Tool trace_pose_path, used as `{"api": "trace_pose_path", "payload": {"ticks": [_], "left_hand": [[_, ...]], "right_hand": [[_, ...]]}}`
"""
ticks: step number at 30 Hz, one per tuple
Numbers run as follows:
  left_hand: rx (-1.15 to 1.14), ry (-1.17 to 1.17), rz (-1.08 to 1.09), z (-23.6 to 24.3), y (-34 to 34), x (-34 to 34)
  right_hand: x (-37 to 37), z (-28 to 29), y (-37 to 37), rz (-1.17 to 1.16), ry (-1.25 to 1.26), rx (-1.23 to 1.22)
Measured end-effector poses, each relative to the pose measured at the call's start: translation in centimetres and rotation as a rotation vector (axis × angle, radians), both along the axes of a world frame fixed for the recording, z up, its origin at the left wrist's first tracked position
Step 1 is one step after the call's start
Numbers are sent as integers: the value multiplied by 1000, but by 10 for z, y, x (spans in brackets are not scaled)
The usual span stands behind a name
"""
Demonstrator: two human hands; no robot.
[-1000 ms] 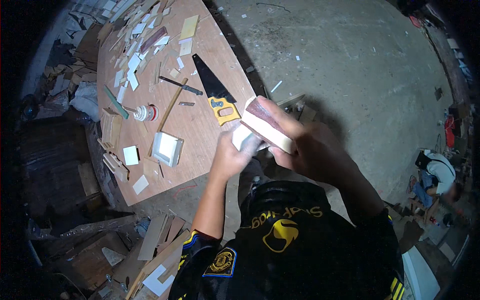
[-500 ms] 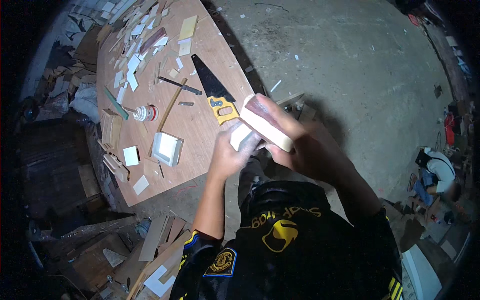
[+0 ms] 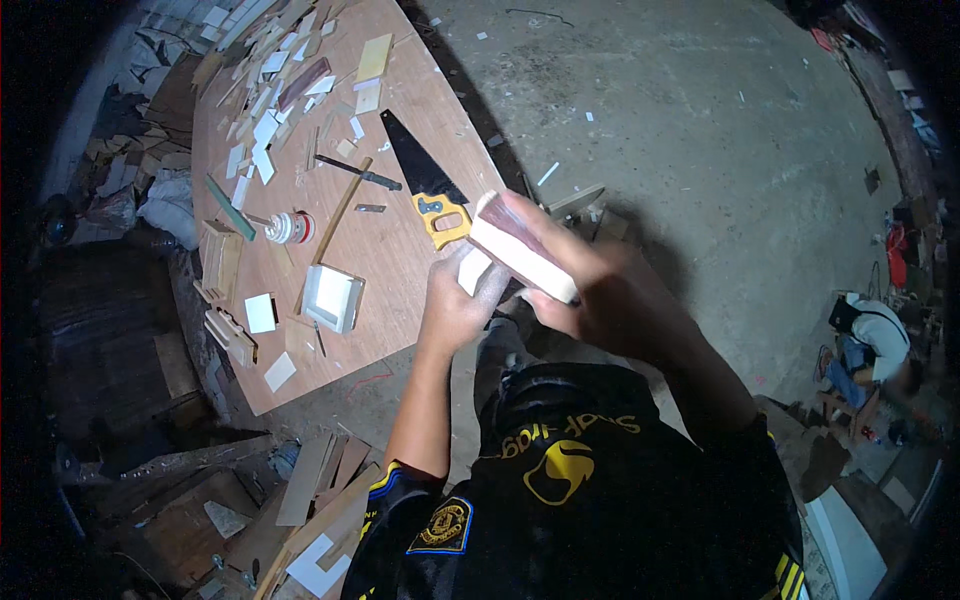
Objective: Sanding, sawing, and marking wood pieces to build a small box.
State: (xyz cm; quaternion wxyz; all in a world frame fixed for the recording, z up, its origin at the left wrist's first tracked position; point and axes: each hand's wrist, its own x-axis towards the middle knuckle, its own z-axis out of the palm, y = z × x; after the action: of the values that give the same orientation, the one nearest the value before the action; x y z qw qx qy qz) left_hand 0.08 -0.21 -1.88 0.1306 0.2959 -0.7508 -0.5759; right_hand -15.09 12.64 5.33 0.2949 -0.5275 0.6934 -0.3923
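Note:
Above the front right edge of the worktable, my right hand [image 3: 585,275] is wrapped round a pale wooden block [image 3: 525,258] with a dark reddish-brown strip along its upper side. Just beneath it, my left hand [image 3: 457,300] grips a small pale flat piece [image 3: 473,270], with dust on its fingers. The block overlaps this piece from here, and I cannot tell whether the two touch. A handsaw [image 3: 425,170] with a yellow handle lies on the table right beside my hands.
On the wooden table [image 3: 395,290] lie a dark chisel-like tool [image 3: 360,172], a wooden stick [image 3: 342,215], a white-and-red container [image 3: 290,228], a small pale box [image 3: 333,298] and several offcuts [image 3: 265,130]. Another person [image 3: 870,340] sits low at the far right. Boards [image 3: 310,490] lean below the table.
The block and my right hand have shifted slightly to the left. My left hand stays nearly in place, still gripping the pale piece.

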Motion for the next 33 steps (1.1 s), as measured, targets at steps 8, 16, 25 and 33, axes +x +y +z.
{"api": "trace_pose_path", "payload": {"ticks": [8,16,25,33], "left_hand": [[4,24,-2,-12,-3,1],[104,-37,19,-14,-1,-3],[229,-100,11,-12,-5,-3],[84,-11,-63,-12,-2,-11]], "right_hand": [[0,-7,3,-3,27,7],[-1,-8,4,-7,-7,23],[-7,-9,-1,-33,-7,-102],[-17,-9,0,-32,-8,-72]]}}
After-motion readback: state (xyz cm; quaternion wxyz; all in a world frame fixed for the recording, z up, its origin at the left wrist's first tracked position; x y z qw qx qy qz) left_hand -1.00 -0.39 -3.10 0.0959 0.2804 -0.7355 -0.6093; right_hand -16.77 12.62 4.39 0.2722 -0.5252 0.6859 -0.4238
